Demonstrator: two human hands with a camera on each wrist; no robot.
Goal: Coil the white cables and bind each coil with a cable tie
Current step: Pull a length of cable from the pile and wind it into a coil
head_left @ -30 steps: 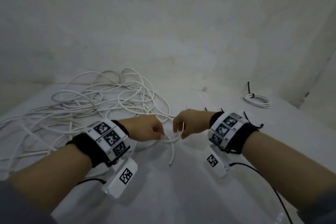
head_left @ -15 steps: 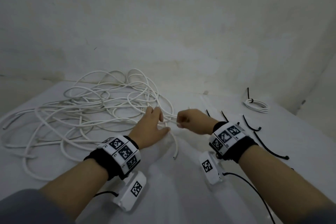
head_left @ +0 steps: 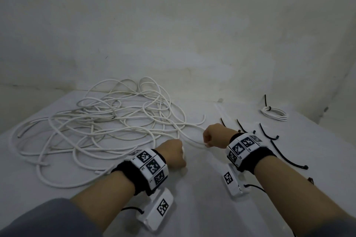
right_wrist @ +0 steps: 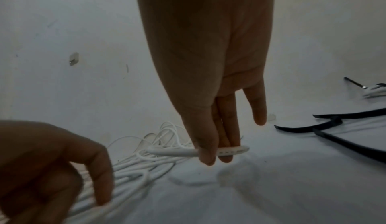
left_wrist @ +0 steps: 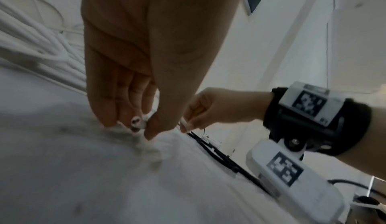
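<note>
A loose tangle of white cables [head_left: 106,127] sprawls over the left half of the white table [head_left: 202,208]. One strand [head_left: 192,141] runs out of it to the right, between my hands. My left hand [head_left: 182,157] is curled, and its thumb and fingertips pinch a white cable end [left_wrist: 138,123] just above the table. My right hand [head_left: 206,142] pinches the same white cable [right_wrist: 177,151] between thumb and two fingers, with the little finger [right_wrist: 258,110] held out. In the left wrist view my right hand [left_wrist: 188,125] sits close beyond my left hand [left_wrist: 144,125].
A finished white coil [head_left: 274,112] bound with a black tie lies at the back right. Several loose black cable ties [head_left: 288,158] lie to the right of my right wrist. A wall rises directly behind the table.
My left hand, open over the strand half a second ago, has curled onto the cable and drawn back toward me. The right hand has shifted right, so the hands are farther apart.
</note>
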